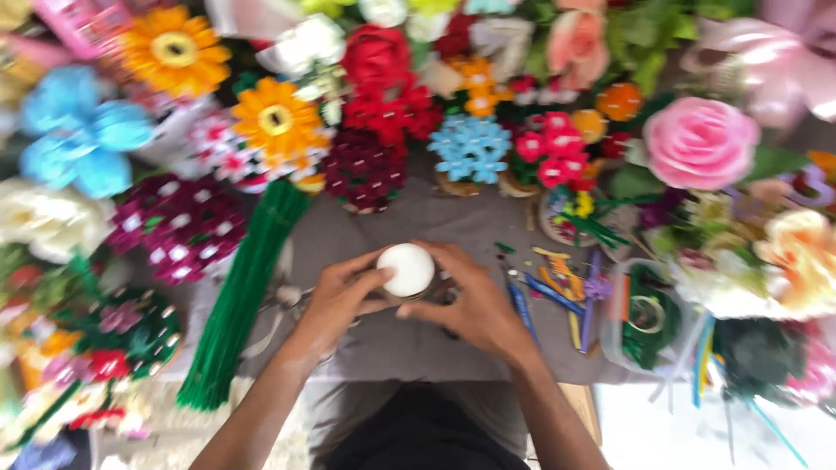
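Head view showed us a grey-covered table [453, 222] ringed with handmade flowers, and we read it from the left. A blue bow-like flower [78, 130] and two orange daisy-like blooms [174, 48] sat at the far left, pushed back to the table's edge, which we judged kept the middle free for handwork. A bundle of green stems [239, 300] lay slanting from the flowers toward the near edge, close beside the left forearm, within easy reach as we saw it. At the centre, the left hand [335, 300] curled around a small round white ball [406, 269] from its left side, thumb on top. The right hand [475, 305] cupped it from the right, so both hands gripped the ball between them just above the cloth. Loose coloured stem offcuts [557, 287] lay scattered just right of the right hand. Further right stood a clear plastic tub [614, 344], holding green coiled material and what looked like a roll of tape; blur hid the rest. A large pink rose [701, 144] stood behind it.
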